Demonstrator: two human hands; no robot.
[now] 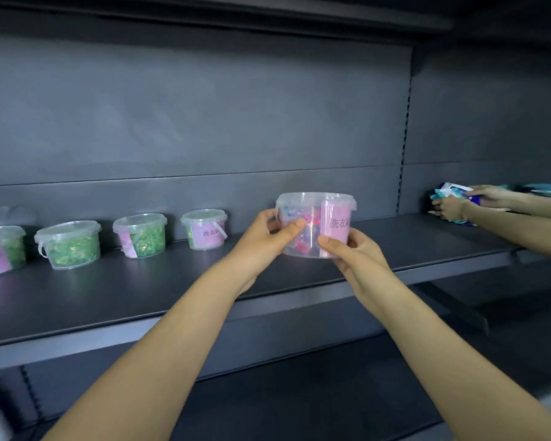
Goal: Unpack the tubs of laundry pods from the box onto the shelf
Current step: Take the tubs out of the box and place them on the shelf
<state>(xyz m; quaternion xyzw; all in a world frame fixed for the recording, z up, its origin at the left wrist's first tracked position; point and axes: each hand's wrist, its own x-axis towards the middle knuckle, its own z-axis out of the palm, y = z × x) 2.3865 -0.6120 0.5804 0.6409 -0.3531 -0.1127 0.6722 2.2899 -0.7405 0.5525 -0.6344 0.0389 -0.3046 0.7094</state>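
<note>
Clear plastic tub (312,218) of pink and blue pods is held between my left grip (268,233) and right grip (353,253), both curled round its sides, above the dark shelf (172,281); whether its base touches I cannot tell. Four green-pod tubs (69,245) stand on the shelf, left of the left grip. Another person's hands (450,209) hold packets (452,188) well right of the right grip.
</note>
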